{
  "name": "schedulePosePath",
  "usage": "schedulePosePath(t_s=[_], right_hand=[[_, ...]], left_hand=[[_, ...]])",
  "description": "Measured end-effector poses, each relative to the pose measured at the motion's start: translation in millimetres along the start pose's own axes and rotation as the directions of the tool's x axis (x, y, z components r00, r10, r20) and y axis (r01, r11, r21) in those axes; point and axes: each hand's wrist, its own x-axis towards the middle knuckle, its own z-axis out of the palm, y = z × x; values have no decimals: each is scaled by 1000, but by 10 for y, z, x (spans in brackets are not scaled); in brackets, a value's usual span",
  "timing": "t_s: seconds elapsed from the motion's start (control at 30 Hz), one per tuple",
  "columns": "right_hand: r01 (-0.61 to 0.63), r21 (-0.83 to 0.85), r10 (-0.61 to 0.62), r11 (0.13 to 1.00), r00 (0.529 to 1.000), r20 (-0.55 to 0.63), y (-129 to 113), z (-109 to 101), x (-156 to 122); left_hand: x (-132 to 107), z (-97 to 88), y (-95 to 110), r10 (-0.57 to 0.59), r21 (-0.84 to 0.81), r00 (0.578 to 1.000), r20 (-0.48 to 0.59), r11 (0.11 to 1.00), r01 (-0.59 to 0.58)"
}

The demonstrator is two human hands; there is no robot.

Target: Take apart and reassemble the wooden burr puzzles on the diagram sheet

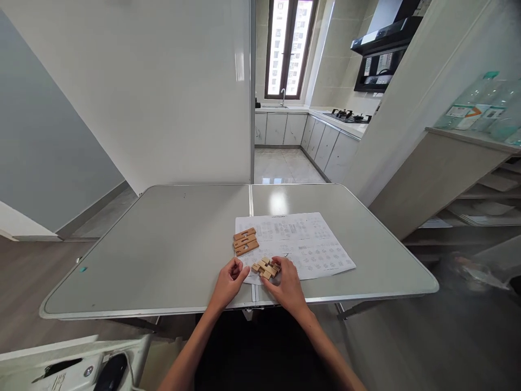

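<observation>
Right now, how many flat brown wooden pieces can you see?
3, side by side at the left edge of the paper: a far piece, a middle piece and a near piece. Any underneath would be hidden.

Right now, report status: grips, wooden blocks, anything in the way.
Right grip on the wooden block cluster. Left grip curled beside it. Three brown wooden pieces lie just beyond, at the left edge of the printed sheet, not between the grips.

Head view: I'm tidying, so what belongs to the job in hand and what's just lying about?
Likely the job's:
pale wooden blocks, touched by the right hand
printed sheet, beneath them
three brown wooden pieces, at its left edge

Likely lying about:
small teal object on the table
plastic bottles, on the shelf
</observation>
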Motion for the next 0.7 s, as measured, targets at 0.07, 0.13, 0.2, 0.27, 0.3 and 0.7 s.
schedulePosePath(t_s=[0.07,0.13,0.2,0.27,0.3,0.7], right_hand=[[2,-1,-2,1000,1000,-1,15,0,-1],[4,1,-4,1000,1000,-3,19,-3,1],[-4,6,4,1000,1000,-1,13,-8,5],[-17,13,17,1000,1000,4,3,-12,12],[-22,16,22,1000,1000,6,-2,-14,16],[-38,49,37,998,999,26,-15,-50,34]], left_hand=[[20,-1,-15,-4,39,999,-50,999,6],[36,-16,-23,-8,68,999,-46,998,11],[43,-40,-27,-24,61,1000,16,998,23],[45,-64,-31,-39,42,997,69,998,36],[46,-73,-32,-45,34,996,82,999,42],[80,-144,21,-80,13,971,224,997,79]])
